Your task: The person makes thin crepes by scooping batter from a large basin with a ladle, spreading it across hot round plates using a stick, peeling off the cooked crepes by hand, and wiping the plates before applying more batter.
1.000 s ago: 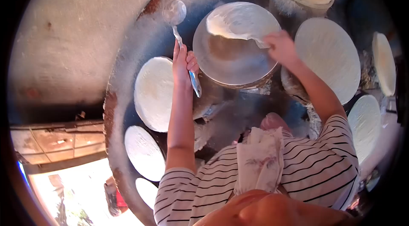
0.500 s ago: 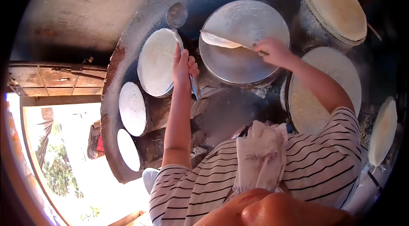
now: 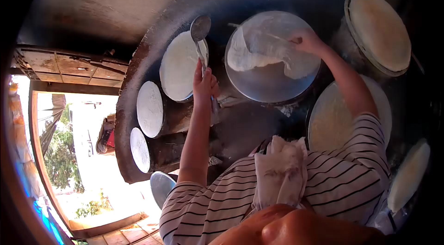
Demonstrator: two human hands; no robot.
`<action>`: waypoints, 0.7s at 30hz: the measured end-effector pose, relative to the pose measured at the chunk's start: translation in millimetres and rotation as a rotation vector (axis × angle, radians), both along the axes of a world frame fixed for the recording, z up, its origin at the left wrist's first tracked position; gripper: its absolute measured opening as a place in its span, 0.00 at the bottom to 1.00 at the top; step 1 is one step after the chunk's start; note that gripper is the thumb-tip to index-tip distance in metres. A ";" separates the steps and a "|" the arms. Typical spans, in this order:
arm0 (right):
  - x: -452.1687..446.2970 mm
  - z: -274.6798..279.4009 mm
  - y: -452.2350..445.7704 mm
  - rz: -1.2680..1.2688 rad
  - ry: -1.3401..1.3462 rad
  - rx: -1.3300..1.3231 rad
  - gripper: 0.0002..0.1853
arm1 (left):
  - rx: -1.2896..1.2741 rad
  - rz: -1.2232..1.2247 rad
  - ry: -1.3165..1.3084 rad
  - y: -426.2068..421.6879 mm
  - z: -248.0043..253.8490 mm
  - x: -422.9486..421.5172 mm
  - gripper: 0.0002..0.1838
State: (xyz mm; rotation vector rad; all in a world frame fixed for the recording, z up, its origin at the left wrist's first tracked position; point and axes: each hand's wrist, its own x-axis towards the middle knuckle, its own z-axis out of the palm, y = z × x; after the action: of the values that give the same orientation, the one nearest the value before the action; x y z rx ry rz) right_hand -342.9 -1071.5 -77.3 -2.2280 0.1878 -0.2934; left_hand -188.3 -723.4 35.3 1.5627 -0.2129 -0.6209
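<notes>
My left hand [image 3: 205, 87] is closed around the handle of a metal ladle [image 3: 200, 27]. The ladle's bowl is raised over the edge of a round pan with a white sheet [image 3: 178, 67] across it. My right hand [image 3: 306, 42] pinches a thin stick [image 3: 276, 37] above the large central round plate [image 3: 273, 93]. A thin, translucent white sheet [image 3: 252, 60] hangs along the stick with a ragged lower edge, over the plate's far part. Steam blurs this area, so I cannot tell whether the sheet still touches the plate.
Smaller white-topped rounds [image 3: 150, 109] line the curved stove rim at left. A pot with a pale sheet [image 3: 380, 30] stands far right, and a wide pale round [image 3: 333, 120] lies under my right arm. Another pale disc [image 3: 409, 175] is at lower right. A bright opening [image 3: 88, 148] is at left.
The sheet, earlier partly folded back over the central plate, now hangs loosely with a ragged edge. My right hand's stick has moved away from me. My left hand still holds the ladle; the view has shifted.
</notes>
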 end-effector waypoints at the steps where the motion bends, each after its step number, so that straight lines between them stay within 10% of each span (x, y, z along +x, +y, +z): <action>1: 16.0 6.2 -8.8 -0.066 -0.023 -0.087 0.18 | -0.038 0.016 0.017 -11.4 -0.2 -3.9 0.26; 14: -9.9 23.6 -6.6 0.384 0.056 -0.057 0.21 | -0.706 -0.271 0.374 9.7 23.1 -13.4 0.25; 21: -87.6 1.2 -28.3 0.026 0.038 0.154 0.22 | -0.872 -0.483 0.668 -1.4 19.4 -16.7 0.20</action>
State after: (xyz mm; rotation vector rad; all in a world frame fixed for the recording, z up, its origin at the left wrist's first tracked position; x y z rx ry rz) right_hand -430.5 -1099.8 -76.0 -2.0832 0.1952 -0.2153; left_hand -204.9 -724.8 54.8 0.4102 -0.2996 -1.1928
